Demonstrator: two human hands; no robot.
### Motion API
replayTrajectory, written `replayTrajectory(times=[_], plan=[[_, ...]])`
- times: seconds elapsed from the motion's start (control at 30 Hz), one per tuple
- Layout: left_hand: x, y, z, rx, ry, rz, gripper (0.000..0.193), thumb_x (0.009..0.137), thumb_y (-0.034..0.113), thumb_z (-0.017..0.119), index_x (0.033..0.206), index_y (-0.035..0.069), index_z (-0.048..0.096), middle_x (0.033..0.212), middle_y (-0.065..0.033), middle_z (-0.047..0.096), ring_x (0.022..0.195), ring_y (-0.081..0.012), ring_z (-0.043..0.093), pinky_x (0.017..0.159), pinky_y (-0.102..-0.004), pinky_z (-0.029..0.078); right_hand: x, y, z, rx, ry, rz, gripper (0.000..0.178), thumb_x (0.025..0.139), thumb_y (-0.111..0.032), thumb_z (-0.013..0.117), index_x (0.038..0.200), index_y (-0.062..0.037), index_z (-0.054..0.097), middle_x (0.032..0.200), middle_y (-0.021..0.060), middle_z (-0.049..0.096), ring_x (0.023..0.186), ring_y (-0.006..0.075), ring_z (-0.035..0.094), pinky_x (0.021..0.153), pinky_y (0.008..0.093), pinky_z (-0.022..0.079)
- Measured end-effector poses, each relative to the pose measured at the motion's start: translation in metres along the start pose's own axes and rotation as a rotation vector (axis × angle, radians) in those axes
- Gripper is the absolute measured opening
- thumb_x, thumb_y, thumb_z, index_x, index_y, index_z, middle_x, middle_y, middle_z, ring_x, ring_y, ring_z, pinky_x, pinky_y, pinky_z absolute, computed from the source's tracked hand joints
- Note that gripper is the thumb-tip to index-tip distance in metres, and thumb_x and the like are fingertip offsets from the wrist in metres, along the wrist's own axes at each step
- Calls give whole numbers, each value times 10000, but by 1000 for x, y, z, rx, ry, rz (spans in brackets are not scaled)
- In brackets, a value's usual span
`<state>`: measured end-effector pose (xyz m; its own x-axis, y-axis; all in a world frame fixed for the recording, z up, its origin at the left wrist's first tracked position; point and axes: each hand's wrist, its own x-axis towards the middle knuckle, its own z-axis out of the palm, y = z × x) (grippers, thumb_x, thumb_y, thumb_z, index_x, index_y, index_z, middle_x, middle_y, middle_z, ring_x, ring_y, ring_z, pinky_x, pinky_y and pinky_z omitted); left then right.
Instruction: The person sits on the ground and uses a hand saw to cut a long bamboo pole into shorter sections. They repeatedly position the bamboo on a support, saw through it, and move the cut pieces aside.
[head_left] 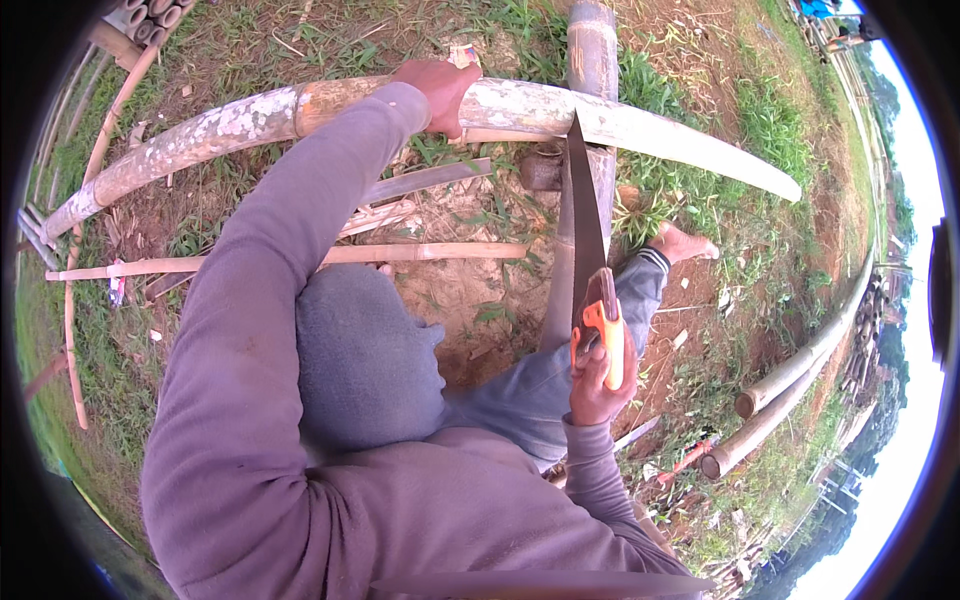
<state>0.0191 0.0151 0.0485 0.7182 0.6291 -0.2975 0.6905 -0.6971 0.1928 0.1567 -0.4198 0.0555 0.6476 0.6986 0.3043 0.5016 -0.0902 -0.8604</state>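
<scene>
A thick bamboo pole (240, 122), pale with white patches, runs from left to right across the far side in front of me. My left hand (442, 95) is closed round the top of it, left of where the saw meets it. My right hand (604, 385) grips the orange-and-dark handle of a handsaw (588, 215). The saw's long dark blade points away from me, and its tip reaches the near edge of the pole. Under the pole, close to the blade, a greyish bamboo log (592, 50) crosses it. How deep any cut goes cannot be seen.
A thin bamboo strip (430, 252) lies near my bent knee, with split pieces (435, 178) beyond it. My bare foot (685, 243) is right of the crossing log. Two bamboo poles (765, 400) and an orange-red tool (690, 458) lie at the right. Bamboo stands stacked far left.
</scene>
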Motion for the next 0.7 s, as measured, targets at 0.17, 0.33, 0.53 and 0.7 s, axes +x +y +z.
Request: replayTrajectory(times=[0.17,0.33,0.53,0.7], plan=[[5,10,-5,-7,-27,9,769,772,373,913,1406,107,568,1166,-144,771,1126,-357,744,950,-519,594,149,5,88,269,-21,233,343,1058,-142,720,1360,14,669,873,22,698,639,59,612,546,242,489],[8,-7,4,-30,43,-14,865,696,337,934,1452,158,554,1073,-132,789,1040,-371,755,908,-527,587,69,6,66,288,43,193,265,1082,-165,674,1254,17,586,929,63,660,640,71,592,562,228,499],[3,2,-1,-8,-38,1,804,771,346,917,1452,113,559,1144,-143,774,1121,-360,744,967,-509,583,-6,14,15,161,53,187,269,1075,-250,706,1038,-9,593,750,35,634,551,63,577,495,220,474],[20,-6,0,-6,51,16,816,740,367,930,1429,128,564,1133,-146,779,1104,-357,750,946,-523,584,138,25,90,237,11,250,237,1064,-185,733,976,15,642,738,11,660,621,71,594,556,253,471]])
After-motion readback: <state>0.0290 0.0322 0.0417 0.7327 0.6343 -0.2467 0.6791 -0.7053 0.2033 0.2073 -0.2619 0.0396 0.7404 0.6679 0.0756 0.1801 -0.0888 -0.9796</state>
